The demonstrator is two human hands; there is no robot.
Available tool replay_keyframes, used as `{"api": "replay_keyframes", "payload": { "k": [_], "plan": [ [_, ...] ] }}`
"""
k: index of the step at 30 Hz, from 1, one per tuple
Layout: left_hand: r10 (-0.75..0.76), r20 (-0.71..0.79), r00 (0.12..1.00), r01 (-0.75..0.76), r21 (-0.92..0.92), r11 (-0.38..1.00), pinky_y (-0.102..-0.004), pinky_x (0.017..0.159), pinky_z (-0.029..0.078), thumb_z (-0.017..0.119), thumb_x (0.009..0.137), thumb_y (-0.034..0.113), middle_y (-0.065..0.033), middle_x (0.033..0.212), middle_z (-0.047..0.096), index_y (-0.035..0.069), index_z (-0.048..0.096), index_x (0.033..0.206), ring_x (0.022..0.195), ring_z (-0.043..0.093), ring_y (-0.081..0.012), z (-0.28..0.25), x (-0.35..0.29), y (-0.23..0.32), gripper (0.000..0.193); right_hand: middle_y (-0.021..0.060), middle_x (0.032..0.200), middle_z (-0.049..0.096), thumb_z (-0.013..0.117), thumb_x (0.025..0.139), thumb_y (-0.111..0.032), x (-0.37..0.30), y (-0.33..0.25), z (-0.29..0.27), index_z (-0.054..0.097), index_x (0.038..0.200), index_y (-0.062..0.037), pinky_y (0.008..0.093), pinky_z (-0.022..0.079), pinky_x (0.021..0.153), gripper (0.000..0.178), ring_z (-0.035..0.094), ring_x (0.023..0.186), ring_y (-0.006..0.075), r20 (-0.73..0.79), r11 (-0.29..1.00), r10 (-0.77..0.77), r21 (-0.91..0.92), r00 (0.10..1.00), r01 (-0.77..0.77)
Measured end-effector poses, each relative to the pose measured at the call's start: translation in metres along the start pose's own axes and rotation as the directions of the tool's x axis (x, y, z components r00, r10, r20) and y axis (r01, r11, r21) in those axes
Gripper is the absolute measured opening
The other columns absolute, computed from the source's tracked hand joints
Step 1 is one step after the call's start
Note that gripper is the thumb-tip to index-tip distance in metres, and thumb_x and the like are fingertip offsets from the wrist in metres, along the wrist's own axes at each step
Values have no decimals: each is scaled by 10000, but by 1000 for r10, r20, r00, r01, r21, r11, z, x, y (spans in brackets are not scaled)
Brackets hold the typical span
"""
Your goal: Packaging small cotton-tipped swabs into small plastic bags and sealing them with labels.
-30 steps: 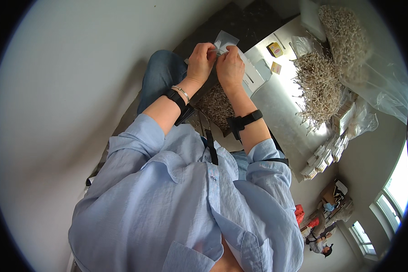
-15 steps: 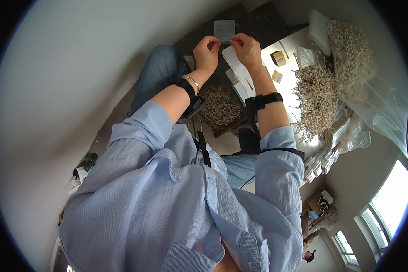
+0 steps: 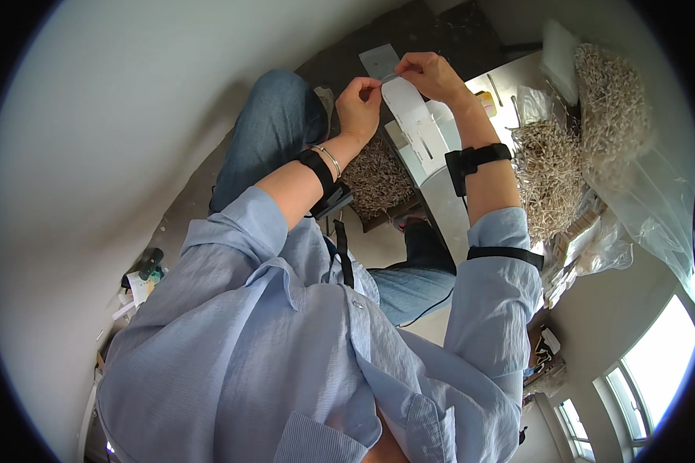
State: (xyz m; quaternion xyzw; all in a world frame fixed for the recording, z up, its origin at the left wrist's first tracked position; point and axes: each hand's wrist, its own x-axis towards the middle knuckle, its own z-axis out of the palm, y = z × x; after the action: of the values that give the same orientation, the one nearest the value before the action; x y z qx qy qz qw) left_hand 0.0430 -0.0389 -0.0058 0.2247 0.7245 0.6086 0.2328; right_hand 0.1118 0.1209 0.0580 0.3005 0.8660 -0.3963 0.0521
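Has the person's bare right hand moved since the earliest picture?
Yes: rightward in view, toward the small yellow boxy package. The right hand was clear of it then; now its wrist partly hides it.

Left grip and right grip pinch clear plastic.

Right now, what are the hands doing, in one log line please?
left hand: pinching clear plastic | right hand: pinching same plastic | nearby: white slotted piece
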Motion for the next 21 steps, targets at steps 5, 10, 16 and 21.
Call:
{"api": "replay_keyframes", "payload": {
  "k": [5,10,16,21],
  "plan": [
    [-26,-14,1000,25,-49,999,-241,644,491,666,818,20,-53,779,685,19,647,881,703,638,-103,-5,-5,7,66,90,831,700,603,841,-45,-6,-13,-4,670,929,-17,274,516,706,114,664,766,154,10,998,-63,-24,998,64],
    [95,8,995,-95,-12,995,-238,623,501,666,806,10,-66,790,694,25,653,866,687,660,-114,-12,-8,17,63,98,944,713,601,859,-50,-21,-7,2,651,940,-23,288,528,784,99,690,886,209,-118,987,-151,-75,981,143],
    [238,69,969,-238,-6,971,-254,657,540,658,791,-6,-84,809,701,26,656,841,724,697,-159,-21,-4,22,59,111,930,700,612,843,-75,-28,0,4,660,926,-72,337,536,767,97,678,870,297,-229,982,-170,41,958,184],
    [-133,95,987,157,-331,931,-288,725,548,625,880,101,-103,1008,673,-9,582,996,828,690,-185,-22,0,2,166,92,1024,698,603,851,-63,-34,-5,6,648,926,-61,329,534,810,87,670,923,289,-259,969,-216,62,941,240]
  ]
}}
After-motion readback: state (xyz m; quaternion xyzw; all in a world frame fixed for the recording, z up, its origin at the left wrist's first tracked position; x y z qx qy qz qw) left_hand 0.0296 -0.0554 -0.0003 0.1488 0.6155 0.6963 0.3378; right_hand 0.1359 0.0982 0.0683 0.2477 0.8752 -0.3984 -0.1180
